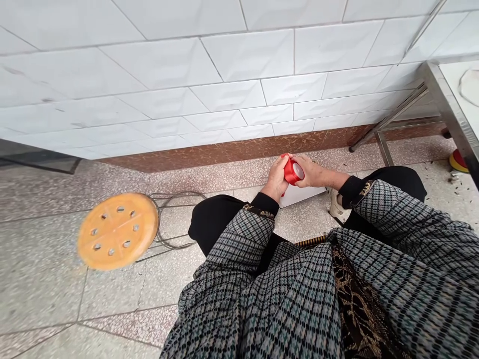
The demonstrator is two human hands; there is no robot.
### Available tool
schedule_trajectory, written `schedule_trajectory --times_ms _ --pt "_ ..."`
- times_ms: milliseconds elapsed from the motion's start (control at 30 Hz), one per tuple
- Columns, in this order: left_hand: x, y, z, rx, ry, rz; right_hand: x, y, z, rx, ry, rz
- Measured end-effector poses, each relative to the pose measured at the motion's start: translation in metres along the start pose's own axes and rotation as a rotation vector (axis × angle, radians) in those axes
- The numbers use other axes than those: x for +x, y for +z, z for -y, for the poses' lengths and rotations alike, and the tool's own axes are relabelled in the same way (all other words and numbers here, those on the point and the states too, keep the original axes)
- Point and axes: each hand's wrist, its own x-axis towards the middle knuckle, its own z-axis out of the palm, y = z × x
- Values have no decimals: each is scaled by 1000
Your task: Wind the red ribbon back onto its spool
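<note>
A roll of shiny red ribbon (289,173) with a pale core is held up between my two hands, above the floor and in front of my knees. My left hand (277,177) is closed on its left side, and a bit of red shows below the fingers. From the right, my right hand (310,172) grips the roll near its open core. Beneath the hands lies a flat white board or box (303,197), partly covered by them.
To the left stands a round orange stool (118,232) with holes in its seat and thin metal legs. A white-tiled wall (247,89) rises ahead. At the right is a metal-framed table (454,109), with a red and yellow object (457,162) on the floor beneath.
</note>
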Motion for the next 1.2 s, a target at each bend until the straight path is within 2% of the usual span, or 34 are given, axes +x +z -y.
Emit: schedule_trajectory --times_ms 233,400,500,600,667,900,1200 --pt "1 0 0 17 -2 -11 0 7 -8 6 -16 -17" --pt "1 4 2 5 93 -36 2 13 -7 75 42 -79" --pt "1 5 3 15 152 -68 2 10 -2 256 164 -74" --pt "1 6 6 44 170 -63 -1 6 5 581 291 40" --pt "0 6 8 32 171 -50 -3 4 8 703 332 81" --pt "-2 8 9 42 183 -17 -4 4 14 737 439 42" --pt "-3 11 14 53 217 -69 -6 3 19 857 464 68"
